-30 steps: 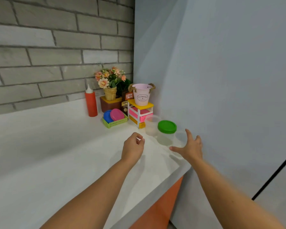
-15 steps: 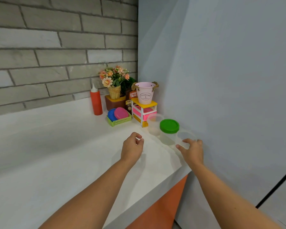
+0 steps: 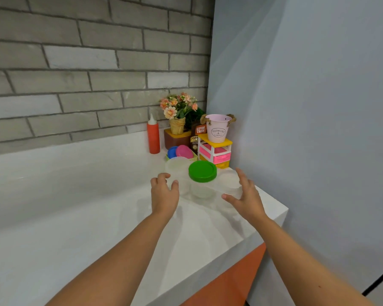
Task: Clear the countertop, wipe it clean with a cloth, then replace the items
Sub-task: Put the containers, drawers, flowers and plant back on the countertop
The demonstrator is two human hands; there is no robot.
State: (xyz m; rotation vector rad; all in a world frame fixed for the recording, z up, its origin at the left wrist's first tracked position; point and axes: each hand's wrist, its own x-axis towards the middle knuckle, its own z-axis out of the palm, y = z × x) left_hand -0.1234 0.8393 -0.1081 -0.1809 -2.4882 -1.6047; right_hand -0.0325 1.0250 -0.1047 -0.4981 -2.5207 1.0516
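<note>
— Green lid (image 3: 202,171) first: where does it sit?

— On the middle tub (image 3: 200,192) of three clear plastic ones. They stand in a row near the right end of the white countertop (image 3: 75,206), towards its front corner.

— And the other two?

— The left tub (image 3: 177,167) and the right tub (image 3: 230,181) have no lids. Each stands just beside the lidded one. All three are see-through and faint against the white.

— What are the hands doing?

— They are apart, one at each end of the row. The left hand (image 3: 165,195) is at the left tub, fingers and thumb curved towards its wall. Blur hides whether it grips, so I cannot tell. The right hand (image 3: 247,198) has its fingers straight and spread. The right tub lies between its forefinger and thumb, and nothing is clamped.

— What stands behind?

— Just behind the tubs is a low green basket (image 3: 194,155) with a blue and a pink lid in it. Next to it is a small drawer unit (image 3: 217,153) with a pink bucket (image 3: 218,129) on top. Further back are a brown box (image 3: 176,139) carrying a pot of flowers (image 3: 177,107), and a red squeeze bottle (image 3: 153,138). All of it crowds the corner where the grey brick wall (image 3: 86,74) meets the plain pale wall (image 3: 307,107).

— Below the counter?

— An orange panel (image 3: 230,283) under the right edge.
</note>
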